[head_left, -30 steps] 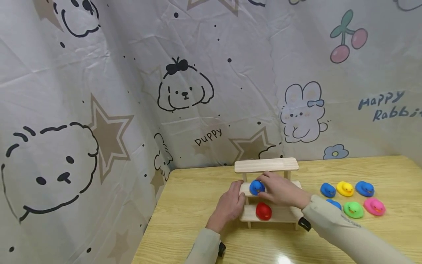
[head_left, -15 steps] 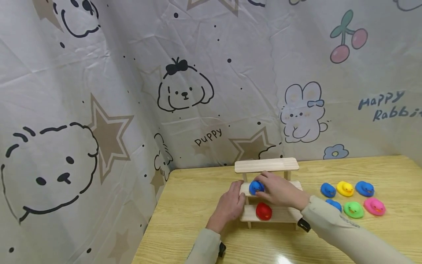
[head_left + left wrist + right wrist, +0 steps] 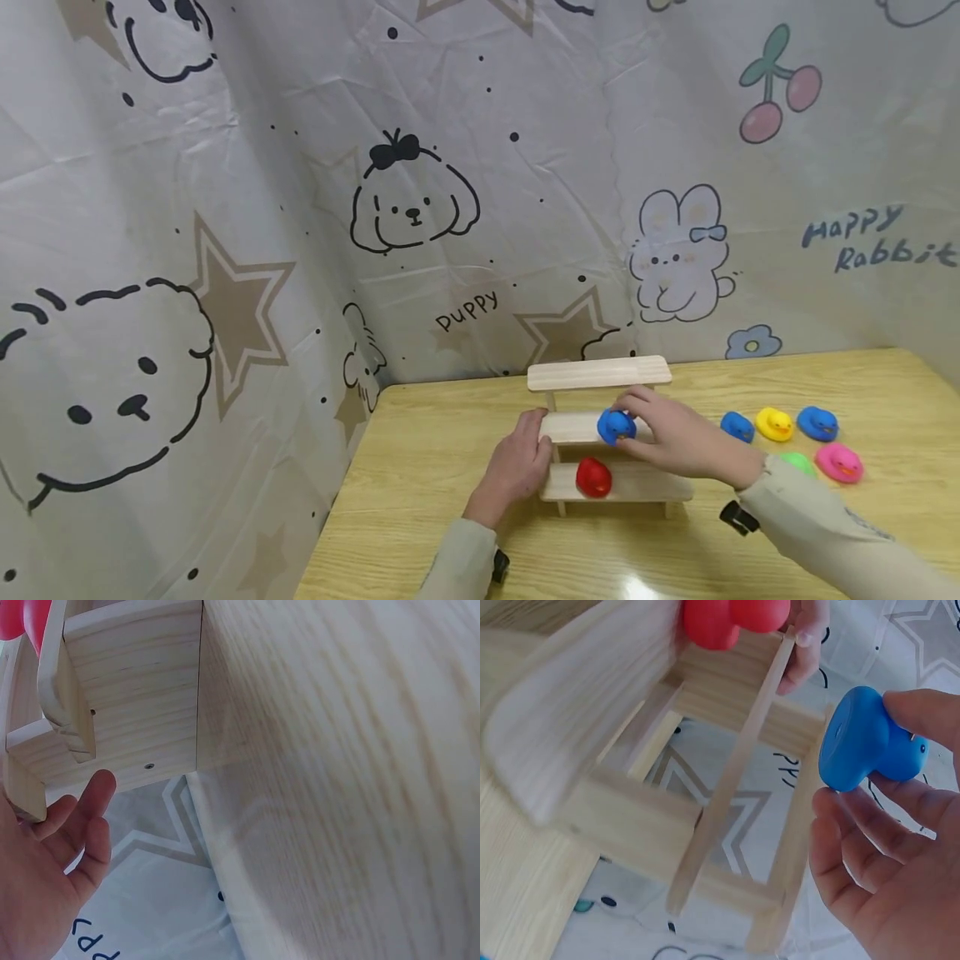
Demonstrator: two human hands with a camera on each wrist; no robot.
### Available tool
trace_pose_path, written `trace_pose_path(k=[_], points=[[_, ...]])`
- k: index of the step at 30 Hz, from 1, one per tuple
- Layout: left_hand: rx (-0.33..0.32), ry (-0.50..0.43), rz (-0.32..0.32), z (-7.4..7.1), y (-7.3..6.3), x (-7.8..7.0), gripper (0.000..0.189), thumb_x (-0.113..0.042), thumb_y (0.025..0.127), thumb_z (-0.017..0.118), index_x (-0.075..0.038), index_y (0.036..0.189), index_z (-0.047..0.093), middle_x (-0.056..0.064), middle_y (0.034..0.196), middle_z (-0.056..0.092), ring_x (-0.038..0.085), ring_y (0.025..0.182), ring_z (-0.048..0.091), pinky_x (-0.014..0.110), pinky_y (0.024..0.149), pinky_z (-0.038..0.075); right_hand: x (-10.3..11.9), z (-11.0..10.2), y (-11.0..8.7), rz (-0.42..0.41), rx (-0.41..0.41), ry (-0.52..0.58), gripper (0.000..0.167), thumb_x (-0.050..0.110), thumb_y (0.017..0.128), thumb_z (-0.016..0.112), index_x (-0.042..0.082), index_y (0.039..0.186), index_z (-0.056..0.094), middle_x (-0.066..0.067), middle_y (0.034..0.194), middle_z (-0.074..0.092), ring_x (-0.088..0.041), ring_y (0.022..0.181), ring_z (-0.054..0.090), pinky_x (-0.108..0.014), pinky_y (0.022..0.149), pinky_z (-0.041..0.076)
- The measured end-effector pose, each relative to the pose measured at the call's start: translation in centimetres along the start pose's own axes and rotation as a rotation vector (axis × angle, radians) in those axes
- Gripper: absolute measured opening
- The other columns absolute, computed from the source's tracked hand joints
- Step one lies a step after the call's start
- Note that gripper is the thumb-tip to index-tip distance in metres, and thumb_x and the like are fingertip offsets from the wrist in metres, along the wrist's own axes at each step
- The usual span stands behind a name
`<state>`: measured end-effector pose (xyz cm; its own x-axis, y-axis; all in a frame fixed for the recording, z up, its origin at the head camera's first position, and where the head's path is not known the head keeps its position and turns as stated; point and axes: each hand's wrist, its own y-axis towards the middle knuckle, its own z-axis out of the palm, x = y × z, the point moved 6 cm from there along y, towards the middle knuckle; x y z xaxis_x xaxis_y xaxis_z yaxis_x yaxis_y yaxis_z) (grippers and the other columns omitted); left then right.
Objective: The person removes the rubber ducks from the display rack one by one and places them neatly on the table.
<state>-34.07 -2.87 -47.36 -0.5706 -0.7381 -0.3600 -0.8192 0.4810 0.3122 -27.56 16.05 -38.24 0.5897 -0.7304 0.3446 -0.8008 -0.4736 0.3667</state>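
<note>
My right hand [image 3: 663,437] pinches a blue rubber duck [image 3: 616,427] between thumb and fingers, in front of the middle board of a small three-tier wooden shelf [image 3: 568,427]. In the right wrist view, the flat underside of the blue duck [image 3: 847,739] shows, apart from the boards. At the shelf's left end, my left hand [image 3: 519,460] grips the edge of the middle board; in the left wrist view several of its fingers [image 3: 96,795] reach past the wood. A red duck [image 3: 594,477] sits on the lowest board, toward the left.
Right of the shelf on the wooden table [image 3: 420,467] sit two blue ducks [image 3: 817,423], a yellow duck [image 3: 774,424], a pink duck [image 3: 840,462] and a green duck [image 3: 798,463] partly behind the right sleeve. A printed cloth [image 3: 450,275] hangs behind the table.
The right hand has moved right, with the blue duck, away from the left end of the middle board. The left hand stays put. The right sleeve now covers another blue duck. The head view shifts slightly.
</note>
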Motion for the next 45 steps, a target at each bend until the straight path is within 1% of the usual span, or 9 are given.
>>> trace_pose_path(k=[7,14,17,22,30,33,40,42,45], points=[[0.005,0.001,0.002,0.0,-0.1,-0.2,0.047,-0.024,0.096,0.028,-0.006,0.137,0.039,0.008,0.132,0.046,0.025,0.101,0.058,0.037,0.085,0.048,-1.0,-2.1,-2.8,0.015,-0.023,-0.002,0.031,0.019,0.079,0.075,0.016,0.106,0.060,0.010,0.101,0.054,-0.006,0.086,0.054,-0.032,0.074,0.053],[0.008,0.001,-0.006,-0.3,-0.2,-0.2,0.046,-0.025,0.096,0.029,-0.006,0.137,0.039,0.008,0.133,0.045,0.024,0.102,0.058,0.038,0.086,0.048,-2.4,-3.8,-5.8,-0.021,-0.103,-0.085,0.033,0.016,0.075,0.079,0.017,0.103,0.061,0.012,0.102,0.054,-0.001,0.084,0.054,-0.028,0.070,0.053],[0.015,0.002,-0.011,-0.2,-0.3,-0.1,0.046,-0.025,0.097,0.029,-0.006,0.138,0.039,0.007,0.134,0.045,0.024,0.102,0.058,0.038,0.085,0.048,-3.1,-4.3,-7.2,-0.013,-0.098,-0.095,0.036,0.016,0.075,0.079,0.017,0.105,0.060,0.012,0.103,0.053,0.001,0.082,0.053,-0.027,0.068,0.052],[0.000,0.000,-0.006,-0.4,-0.4,-0.2,0.045,-0.024,0.097,0.030,-0.006,0.137,0.039,0.007,0.133,0.046,0.025,0.099,0.059,0.038,0.083,0.049,-4.2,-5.1,-9.2,-0.007,-0.103,-0.116,0.036,0.015,0.073,0.080,0.021,0.103,0.061,0.012,0.105,0.053,0.003,0.080,0.051,-0.023,0.064,0.048],[0.007,0.001,-0.010,-0.3,-0.4,-0.1,0.046,-0.025,0.097,0.029,-0.006,0.138,0.038,0.007,0.134,0.045,0.024,0.101,0.058,0.038,0.085,0.048,-6.0,-6.1,-11.4,-0.005,-0.127,-0.193,0.040,0.012,0.066,0.084,0.023,0.096,0.061,0.018,0.098,0.051,0.002,0.081,0.048,-0.021,0.064,0.047],[0.007,0.000,-0.010,-0.3,-0.4,-0.1,0.046,-0.025,0.097,0.028,-0.006,0.138,0.038,0.007,0.134,0.045,0.024,0.102,0.058,0.038,0.085,0.048,-6.8,-6.0,-12.1,0.025,-0.114,-0.211,0.039,0.012,0.065,0.084,0.023,0.095,0.061,0.019,0.096,0.050,0.001,0.081,0.046,-0.021,0.063,0.046],[0.007,-0.006,-0.008,-0.3,-0.3,-0.2,0.046,-0.025,0.097,0.028,-0.006,0.138,0.038,0.007,0.134,0.045,0.024,0.101,0.059,0.038,0.084,0.048,-8.5,-6.1,-13.5,0.095,-0.091,-0.267,0.041,0.013,0.064,0.085,0.014,0.098,0.062,0.010,0.097,0.051,0.001,0.079,0.047,-0.025,0.062,0.049],[0.007,-0.003,-0.006,-0.3,-0.3,-0.2,0.046,-0.025,0.097,0.028,-0.006,0.138,0.039,0.007,0.134,0.045,0.024,0.100,0.059,0.038,0.084,0.048,-9.0,-5.9,-13.9,0.127,-0.073,-0.276,0.041,0.015,0.064,0.085,0.014,0.098,0.062,0.009,0.097,0.052,-0.002,0.079,0.049,-0.026,0.063,0.050],[0.007,0.003,-0.003,-0.2,-0.2,-0.3,0.046,-0.025,0.097,0.028,-0.006,0.138,0.039,0.007,0.134,0.045,0.025,0.100,0.059,0.038,0.084,0.049,-10.0,-5.4,-14.5,0.193,-0.013,-0.255,0.040,0.018,0.066,0.084,0.012,0.099,0.062,0.005,0.098,0.055,-0.011,0.082,0.055,-0.034,0.068,0.053]])
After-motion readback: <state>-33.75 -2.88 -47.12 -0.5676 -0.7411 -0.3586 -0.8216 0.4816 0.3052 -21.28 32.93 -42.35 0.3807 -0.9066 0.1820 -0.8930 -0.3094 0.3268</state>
